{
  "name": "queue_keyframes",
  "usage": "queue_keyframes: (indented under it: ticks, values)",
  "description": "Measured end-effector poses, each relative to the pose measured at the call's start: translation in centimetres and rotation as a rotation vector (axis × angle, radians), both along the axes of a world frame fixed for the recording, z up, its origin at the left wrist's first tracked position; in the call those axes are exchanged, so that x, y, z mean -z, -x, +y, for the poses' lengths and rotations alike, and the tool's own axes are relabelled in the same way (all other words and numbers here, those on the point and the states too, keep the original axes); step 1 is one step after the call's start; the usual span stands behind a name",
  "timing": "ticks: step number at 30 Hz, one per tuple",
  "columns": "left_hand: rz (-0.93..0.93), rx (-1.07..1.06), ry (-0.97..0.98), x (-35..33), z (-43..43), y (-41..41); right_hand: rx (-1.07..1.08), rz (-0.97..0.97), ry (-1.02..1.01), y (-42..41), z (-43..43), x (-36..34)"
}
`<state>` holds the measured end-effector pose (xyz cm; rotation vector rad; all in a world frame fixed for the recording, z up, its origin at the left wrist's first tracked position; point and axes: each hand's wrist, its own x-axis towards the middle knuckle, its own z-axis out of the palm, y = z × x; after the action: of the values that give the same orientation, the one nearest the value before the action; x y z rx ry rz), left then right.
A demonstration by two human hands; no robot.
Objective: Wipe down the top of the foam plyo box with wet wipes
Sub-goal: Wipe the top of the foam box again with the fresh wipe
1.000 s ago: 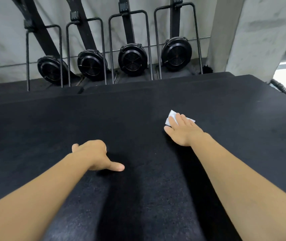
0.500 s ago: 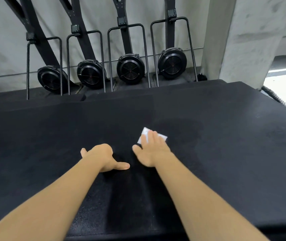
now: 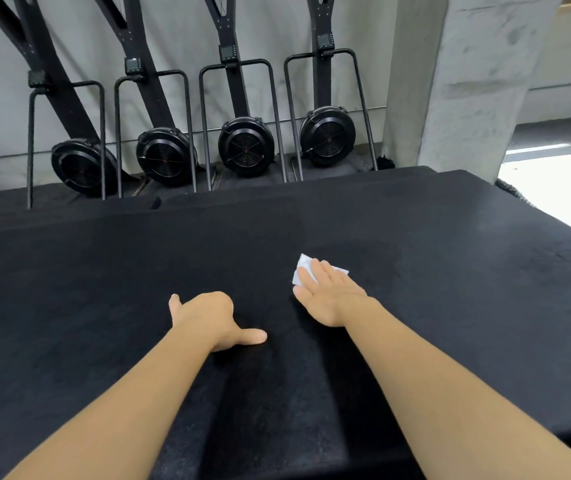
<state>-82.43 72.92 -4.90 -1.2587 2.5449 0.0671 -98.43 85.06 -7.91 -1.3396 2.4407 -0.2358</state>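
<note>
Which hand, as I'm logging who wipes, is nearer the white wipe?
Right. The right hand presses flat on the wipe; the left hand rests on the box top, apart, left of it.

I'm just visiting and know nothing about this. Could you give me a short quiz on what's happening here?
1. Which hand presses the wet wipe onto the foam plyo box top?
2. True or false: the left hand rests on the box, holding nothing.
3. How many upright rowing machines stand behind the box? A two, B four, C six.
Key: 1 right hand; 2 true; 3 B.
</note>
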Motion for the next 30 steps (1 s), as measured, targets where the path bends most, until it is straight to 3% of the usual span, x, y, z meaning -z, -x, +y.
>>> queue_keyframes:
  ticks: [10, 17, 27, 30]
  values:
    - [0.011, -0.017, 0.024, 0.2, -0.7, 0.2, 0.239, 0.059, -0.013, 8.7, -0.3, 0.0]
    - [-0.062, -0.014, 0.019, -0.7, -1.2, 1.8, 0.296, 0.201, -0.052, 7.8, -4.1, 1.1]
    - [-0.067, 0.008, -0.017, -1.7, -0.9, 1.7, -0.092, 0.022, -0.011, -0.2, -8.4, 0.3]
    - [0.074, -0.009, 0.046, -1.9, -2.1, 2.1, -0.143, 0.051, 0.031, 1.7, -7.5, 0.3]
